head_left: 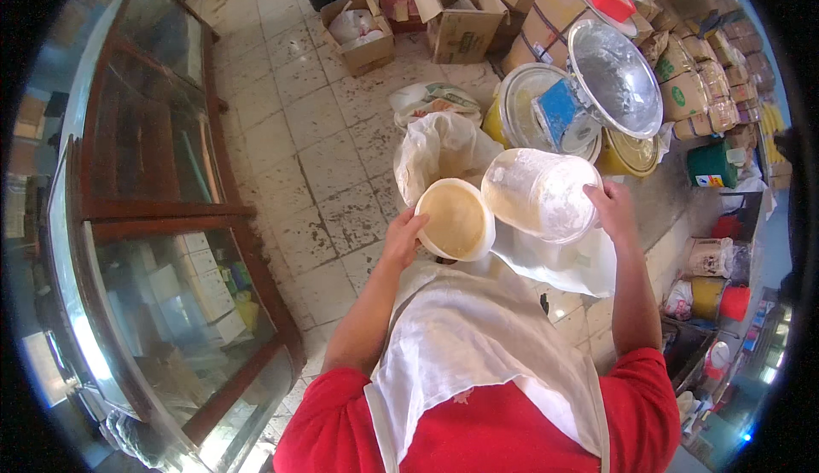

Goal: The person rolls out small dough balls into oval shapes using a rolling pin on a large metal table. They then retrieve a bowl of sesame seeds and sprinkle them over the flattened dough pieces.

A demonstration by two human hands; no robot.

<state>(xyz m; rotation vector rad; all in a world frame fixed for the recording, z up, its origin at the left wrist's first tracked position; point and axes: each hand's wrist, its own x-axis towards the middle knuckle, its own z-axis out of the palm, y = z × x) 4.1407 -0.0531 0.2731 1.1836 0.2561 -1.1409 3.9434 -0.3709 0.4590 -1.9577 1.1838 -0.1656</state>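
Observation:
My left hand point(405, 236) grips the rim of a round white tub point(456, 220), whose tan inside faces up. Whether that tan is powder or just a stained bottom, I cannot tell. In my right hand point(612, 208) is a larger white plastic bucket point(533, 191), tipped on its side and dusted with white powder. The two vessels are held side by side, close together, in front of my apron point(478, 328). Just beyond them stands an open whitish sack point(439, 149). Below the bucket hangs a pale sheet or sack point(567, 260).
Past the bucket, a large metal bowl point(618, 81) sits tilted by a blue scale point(559, 115) on lidded yellow buckets point(630, 153). A glass-fronted wooden cabinet point(162, 226) lines the left. Cardboard boxes point(461, 25) stand ahead on the tiled floor point(320, 145). Packages point(691, 89) are piled right.

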